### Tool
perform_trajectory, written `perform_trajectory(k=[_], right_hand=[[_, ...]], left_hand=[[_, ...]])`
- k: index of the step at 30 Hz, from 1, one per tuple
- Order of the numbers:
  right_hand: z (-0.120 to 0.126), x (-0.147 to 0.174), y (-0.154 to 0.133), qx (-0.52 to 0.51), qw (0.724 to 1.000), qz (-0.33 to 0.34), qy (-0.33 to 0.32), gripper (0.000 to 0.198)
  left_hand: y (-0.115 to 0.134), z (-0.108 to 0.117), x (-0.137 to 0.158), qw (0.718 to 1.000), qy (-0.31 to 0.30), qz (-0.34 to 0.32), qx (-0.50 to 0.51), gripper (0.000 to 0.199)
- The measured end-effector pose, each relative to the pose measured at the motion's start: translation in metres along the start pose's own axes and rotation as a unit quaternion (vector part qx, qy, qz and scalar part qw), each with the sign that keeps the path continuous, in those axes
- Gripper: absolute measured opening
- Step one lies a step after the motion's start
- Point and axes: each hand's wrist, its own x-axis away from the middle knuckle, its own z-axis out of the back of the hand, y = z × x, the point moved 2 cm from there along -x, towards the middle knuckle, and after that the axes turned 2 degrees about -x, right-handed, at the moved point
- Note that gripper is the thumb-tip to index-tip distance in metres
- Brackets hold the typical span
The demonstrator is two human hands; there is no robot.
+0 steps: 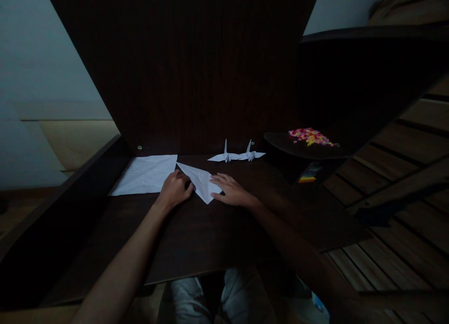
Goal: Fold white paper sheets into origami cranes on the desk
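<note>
Left hand (175, 188), curled, grip unclear, and right hand (229, 190), lying open, are being held at opposite sides of folded white paper (201, 181) on the worktop (210, 240). Folding is apparently being done; edge alignment is probably being called for next.

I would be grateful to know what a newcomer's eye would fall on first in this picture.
Probably the heap of pink, red and yellow bits on the dark shelf at the right, the brightest patch of colour. Next might come the two white paper cranes at the back of the desk, then the folded paper between the left hand and right hand.
</note>
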Motion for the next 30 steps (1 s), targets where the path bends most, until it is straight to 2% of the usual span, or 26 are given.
perform_trajectory(k=[3, 11, 17, 22, 30], right_hand=[[-0.0009, -0.0026, -0.0015, 0.009, 1.0, -0.005, -0.005, 0.064], [-0.005, -0.007, 0.0009, 0.022, 1.0, 0.001, -0.021, 0.068], [-0.0071, -0.0086, 0.0017, 0.029, 0.999, 0.008, -0.025, 0.07], [-0.0067, -0.009, 0.0016, 0.044, 0.999, 0.015, -0.023, 0.07], [-0.0086, -0.0097, 0.0042, 0.046, 0.998, 0.014, -0.033, 0.072]], left_hand=[[-0.0018, -0.0004, 0.0, 0.998, 0.028, 0.05, -0.012, 0.022], [-0.004, -0.0028, 0.0004, 0.994, 0.08, 0.077, -0.007, 0.011], [-0.0028, -0.003, 0.0003, 0.993, 0.071, 0.092, -0.001, 0.011], [-0.0027, -0.0027, -0.0002, 0.991, 0.082, 0.108, 0.018, 0.019], [-0.0026, -0.0023, -0.0006, 0.984, 0.074, 0.158, 0.031, 0.025]])
